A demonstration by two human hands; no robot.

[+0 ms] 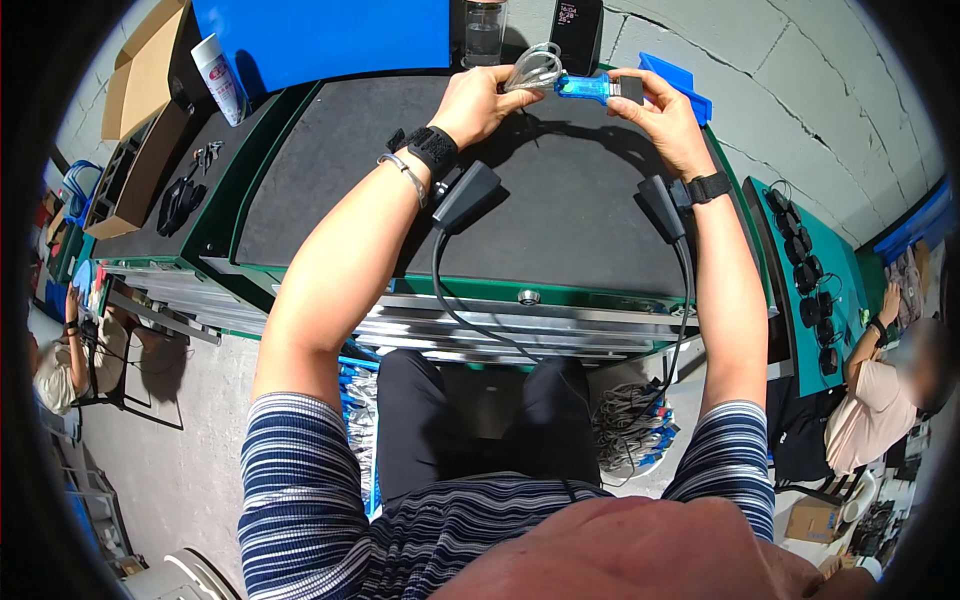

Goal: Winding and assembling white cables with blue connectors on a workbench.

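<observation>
At the far side of the black mat [340,190], my left hand [485,103] is closed around a coiled clear-grey cable [538,66]. From the coil a translucent blue USB connector [582,88] points right, its metal plug showing. My right hand [662,112] pinches a small black piece [630,90] at the plug's end; whether it is a cap or a socket I cannot tell. Black wedge-shaped devices hang by both wrists, one by the left [467,197] and one by the right [663,208], each trailing a black cable.
Along the back stand a blue panel [325,35], a lidded jar [485,40], a dark phone-like screen [577,32] and a blue bin [680,85]. A spray can [220,80] and cardboard box [150,75] are left. Bundled cables [635,430] sit below. People work at both sides.
</observation>
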